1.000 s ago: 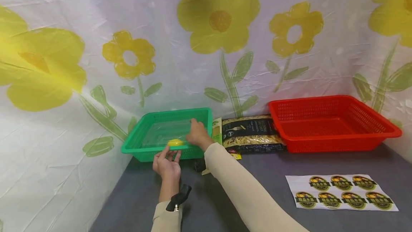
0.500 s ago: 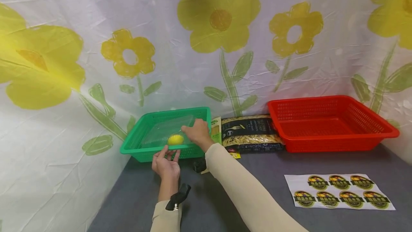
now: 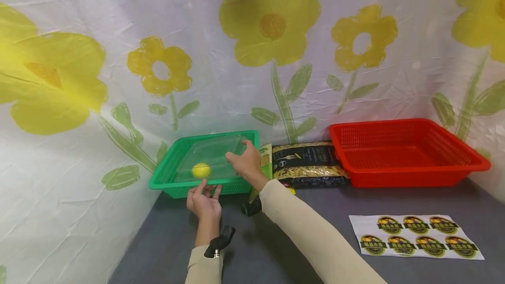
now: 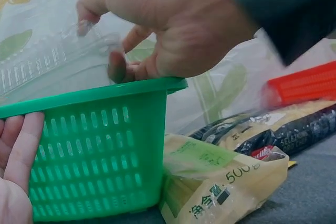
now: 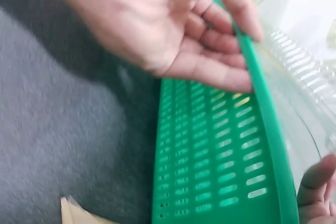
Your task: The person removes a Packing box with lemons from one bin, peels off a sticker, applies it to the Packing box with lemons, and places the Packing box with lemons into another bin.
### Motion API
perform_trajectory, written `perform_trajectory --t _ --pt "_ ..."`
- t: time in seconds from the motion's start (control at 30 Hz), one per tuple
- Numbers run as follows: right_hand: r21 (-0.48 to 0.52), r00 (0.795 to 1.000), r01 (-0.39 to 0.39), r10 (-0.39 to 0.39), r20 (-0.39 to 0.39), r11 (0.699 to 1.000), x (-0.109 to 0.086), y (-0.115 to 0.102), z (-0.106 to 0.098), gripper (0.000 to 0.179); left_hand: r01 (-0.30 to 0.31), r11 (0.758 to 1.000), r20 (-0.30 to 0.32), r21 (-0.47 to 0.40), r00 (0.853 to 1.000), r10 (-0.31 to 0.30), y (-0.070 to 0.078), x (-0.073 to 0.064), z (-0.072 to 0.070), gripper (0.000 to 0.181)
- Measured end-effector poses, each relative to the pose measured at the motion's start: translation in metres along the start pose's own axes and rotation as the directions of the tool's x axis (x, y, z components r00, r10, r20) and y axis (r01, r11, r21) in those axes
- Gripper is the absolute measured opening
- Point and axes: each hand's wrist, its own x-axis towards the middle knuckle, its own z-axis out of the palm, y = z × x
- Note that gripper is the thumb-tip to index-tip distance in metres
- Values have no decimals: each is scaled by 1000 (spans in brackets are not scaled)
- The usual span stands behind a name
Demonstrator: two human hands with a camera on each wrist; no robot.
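At the front wall of the green basket (image 3: 165,184) my left hand (image 3: 204,203) holds the rim, thumb over it and fingers beneath, as the right wrist view confirms. My right hand (image 3: 246,161) reaches over the basket's right side. Between thumb and fingers it pinches the right end of a clear plastic container (image 4: 58,66) with ribbed edges. The container is tilted, its right end raised above the basket's rim. A yellow ball (image 3: 201,170) with seam-like lines sits toward the front left; whether it lies inside the container or under it I cannot tell.
Right of the green basket are a pale-and-green 500 g packet (image 4: 220,187) and a black pasta bag (image 3: 309,163). A red basket (image 3: 410,176) stands farther right. A white sheet of round stickers (image 3: 414,236) lies on the grey table. Behind hangs a flowered cloth (image 3: 221,95).
My right hand has lifted the container's right end, so it tilts. The yellow ball has come into fuller view and shifted left. My left hand stays at the rim.
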Motion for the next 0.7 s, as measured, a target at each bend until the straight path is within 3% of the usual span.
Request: perform_trajectory --t 0.27,0.7 --pt "157 996 -15 29 -90 987 -2 6 -5 65 -32 999 26 -15 999 33 2 3 -6 26" --pt "147 985 97 -73 -156 984 -9 -4 -39 59 -19 999 21 -47 1000 20 -5 -1 -3 27"
